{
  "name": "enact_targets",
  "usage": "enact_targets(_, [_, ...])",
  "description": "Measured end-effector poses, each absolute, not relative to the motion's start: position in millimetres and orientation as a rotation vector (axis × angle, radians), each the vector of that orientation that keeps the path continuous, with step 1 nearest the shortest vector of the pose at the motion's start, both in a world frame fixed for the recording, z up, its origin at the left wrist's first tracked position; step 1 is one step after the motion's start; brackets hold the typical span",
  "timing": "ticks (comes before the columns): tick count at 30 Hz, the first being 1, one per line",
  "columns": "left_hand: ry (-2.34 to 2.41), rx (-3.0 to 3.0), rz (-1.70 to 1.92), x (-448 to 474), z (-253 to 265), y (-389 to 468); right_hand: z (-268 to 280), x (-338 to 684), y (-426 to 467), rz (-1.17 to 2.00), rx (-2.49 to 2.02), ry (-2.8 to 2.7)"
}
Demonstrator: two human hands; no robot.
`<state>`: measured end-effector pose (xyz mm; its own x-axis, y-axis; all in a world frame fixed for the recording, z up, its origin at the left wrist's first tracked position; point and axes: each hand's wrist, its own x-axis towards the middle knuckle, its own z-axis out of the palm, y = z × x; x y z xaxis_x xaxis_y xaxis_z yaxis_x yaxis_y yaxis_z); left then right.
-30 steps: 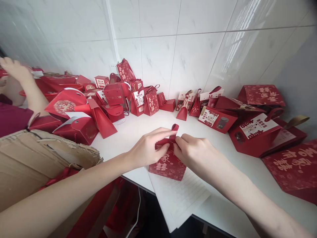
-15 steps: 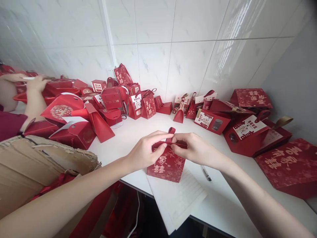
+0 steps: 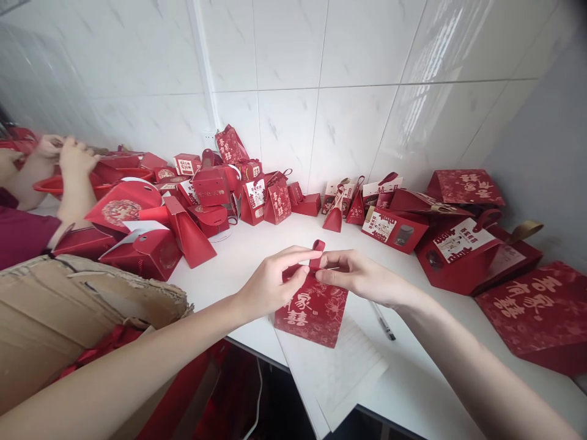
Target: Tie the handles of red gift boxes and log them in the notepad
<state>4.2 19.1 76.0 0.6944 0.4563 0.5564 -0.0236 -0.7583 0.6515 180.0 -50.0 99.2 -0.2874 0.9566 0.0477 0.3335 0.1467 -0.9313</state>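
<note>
A red gift box [image 3: 316,315] with pale Chinese characters and flower prints stands upright in front of me, over some papers on the white table. From its top rises a dark red ribbon loop [image 3: 317,251]. At the upper left edge of the box, my left hand [image 3: 277,281] is closed, thumb in front and fingers behind, beside the ribbon. My right hand [image 3: 351,272] pinches at the ribbon on the right side of the top. Exactly what lies between the right fingertips is partly hidden.
Several finished-looking red boxes, including a lying one [image 3: 536,311], line the right and back. Left are a pile of red boxes [image 3: 142,247], a torn cardboard carton [image 3: 92,305] and a co-worker's hand [image 3: 77,156]. A pen [image 3: 384,322] lies beside lined paper [image 3: 353,373].
My right hand has shifted slightly off the box's top edge, still at the ribbon. My left hand keeps its grip. The whole view has moved a little; the co-worker's hands have come together.
</note>
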Motion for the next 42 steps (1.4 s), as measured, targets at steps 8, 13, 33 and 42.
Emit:
enact_targets(8, [0.291, 2.317, 0.993, 6.6, 74.1, 20.6, 101.1, 179.0, -50.1, 1.082, -1.354, -1.729])
enact_targets(13, [0.263, 2.351, 1.007, 7.0, 72.8, 20.9, 99.3, 180.9, -48.7, 1.092, -1.321, -1.742])
enact_targets(33, [0.219, 2.473, 1.116, 7.2, 64.5, 22.7, 105.8, 181.5, -52.5, 0.677, -1.314, -2.075])
enact_targets(42, [0.458, 2.03, 0.844, -11.5, 73.9, 29.6, 115.9, 181.8, -54.9, 0.556, -1.388, -1.82])
